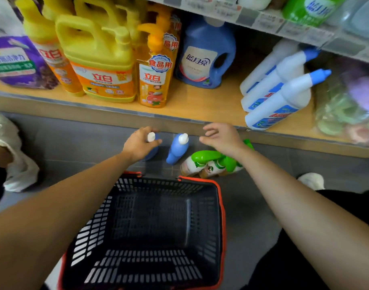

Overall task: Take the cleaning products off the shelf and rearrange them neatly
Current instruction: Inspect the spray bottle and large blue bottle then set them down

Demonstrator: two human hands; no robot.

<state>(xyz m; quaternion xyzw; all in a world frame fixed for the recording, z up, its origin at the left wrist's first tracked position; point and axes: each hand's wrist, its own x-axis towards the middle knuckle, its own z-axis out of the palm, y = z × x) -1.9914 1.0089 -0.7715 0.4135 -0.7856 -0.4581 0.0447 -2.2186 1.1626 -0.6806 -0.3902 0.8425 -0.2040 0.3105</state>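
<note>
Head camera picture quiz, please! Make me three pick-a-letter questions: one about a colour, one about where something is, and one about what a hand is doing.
1. What colour is the rim of the basket? A yellow. B red. C purple.
2. Where does the untouched blue bottle stand? A on the shelf. B in the basket. C on the floor.
3. What is the right hand doing? A gripping a jug. B pulling a handle. C hovering open, holding nothing.
Answers: 1 B, red edging rings the black mesh; 2 C, it stands on grey tiles beside the one the left hand grips; 3 C, its fingers spread above the green-capped bottles.
</note>
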